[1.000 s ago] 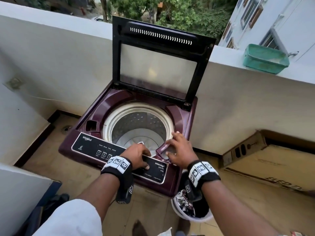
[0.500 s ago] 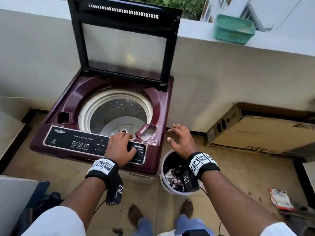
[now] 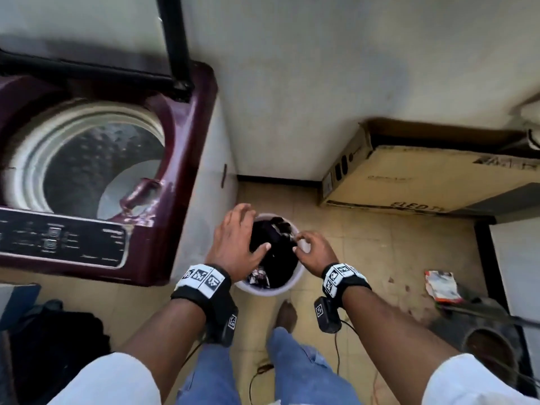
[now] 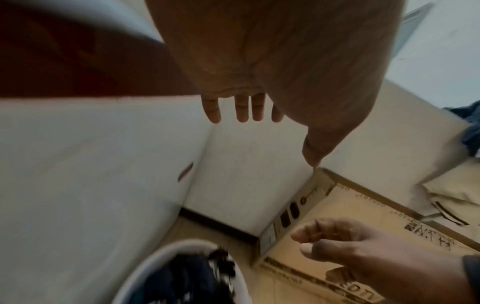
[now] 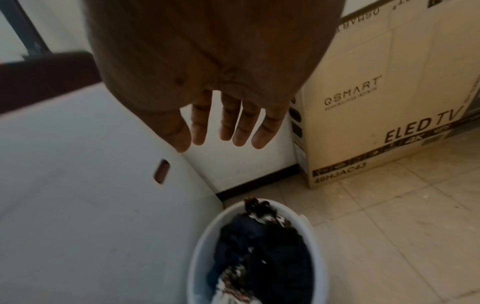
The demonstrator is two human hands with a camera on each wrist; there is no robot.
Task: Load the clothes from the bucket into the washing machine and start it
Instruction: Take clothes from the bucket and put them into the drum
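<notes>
A white bucket stands on the floor beside the washing machine, filled with dark clothes and some patterned cloth. My left hand hovers over the bucket's left side with spread fingers and holds nothing. My right hand hangs over the right rim, fingers loosely bent and empty. In the right wrist view the right hand is above the bucket and clothes. The left wrist view shows the left hand above the bucket. The machine's lid is up and its drum is bare.
A cardboard TV box leans against the wall to the right. My bare foot is just in front of the bucket. A dark bag lies at the lower left, a red and white packet on the tiles at right.
Both hands have left the washing machine's top and come down and right over the bucket. The head view has tilted down towards the floor.
</notes>
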